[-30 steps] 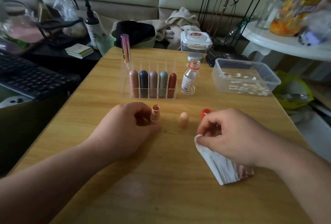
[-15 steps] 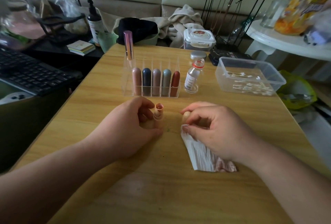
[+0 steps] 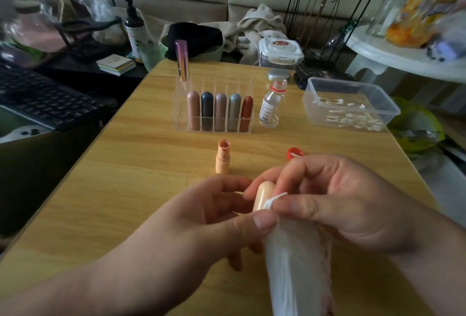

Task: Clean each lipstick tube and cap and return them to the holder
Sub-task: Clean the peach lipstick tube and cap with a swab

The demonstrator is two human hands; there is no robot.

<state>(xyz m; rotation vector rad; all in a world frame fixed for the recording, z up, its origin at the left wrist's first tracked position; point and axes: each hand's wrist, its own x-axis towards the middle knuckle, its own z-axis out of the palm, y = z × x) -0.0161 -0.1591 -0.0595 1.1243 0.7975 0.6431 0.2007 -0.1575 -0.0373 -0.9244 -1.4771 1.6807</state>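
An open peach lipstick tube (image 3: 223,156) stands upright on the wooden table (image 3: 126,189), apart from both hands. Its peach cap (image 3: 262,195) is lifted above the table, and my left hand (image 3: 214,217) holds it between thumb and fingers. My right hand (image 3: 335,199) pinches a white wipe (image 3: 297,260) against the cap's side. The clear acrylic holder (image 3: 214,106) behind holds several capped lipsticks in a row, with a tall pink-purple tube (image 3: 182,59) at its back left.
A small glass bottle (image 3: 271,106) stands right of the holder, its red cap (image 3: 294,153) lying nearer me. A clear tub of cotton swabs (image 3: 350,103) sits at the right. A keyboard (image 3: 42,98) lies off the table's left edge.
My left hand let go of the open tube, which now stands alone. Both hands came toward me, lifting the cap off the table with the wipe pressed on it.
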